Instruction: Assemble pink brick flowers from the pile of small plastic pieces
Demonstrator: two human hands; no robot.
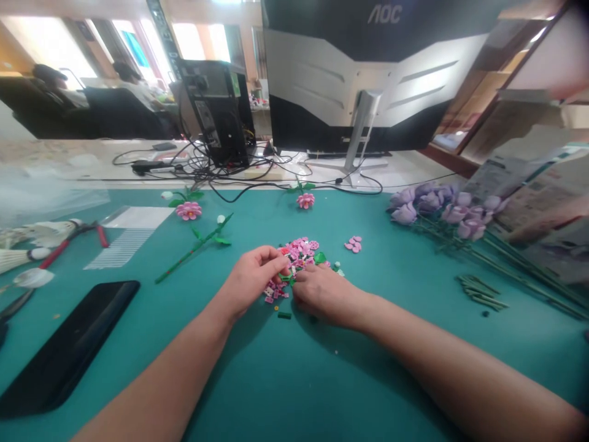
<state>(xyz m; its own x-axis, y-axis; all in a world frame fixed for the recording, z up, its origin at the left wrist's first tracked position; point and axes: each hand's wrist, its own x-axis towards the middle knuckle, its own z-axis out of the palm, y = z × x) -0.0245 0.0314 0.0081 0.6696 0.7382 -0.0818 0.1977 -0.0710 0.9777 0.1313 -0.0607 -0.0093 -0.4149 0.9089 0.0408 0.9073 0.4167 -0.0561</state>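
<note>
Forearms (151, 383) cross a teal mat (257, 393), left hand (253, 282) and right hand (326, 294) half-closed among pink bricks (297, 258), grips unclear.

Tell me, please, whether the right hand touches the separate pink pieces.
Apart: the head view shows teal mat between the right hand and the pink pieces.

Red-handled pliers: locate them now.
In the head view, the red-handled pliers lie at the left edge of the teal mat, just right of the shuttlecocks and left of the striped white sheet.
</note>
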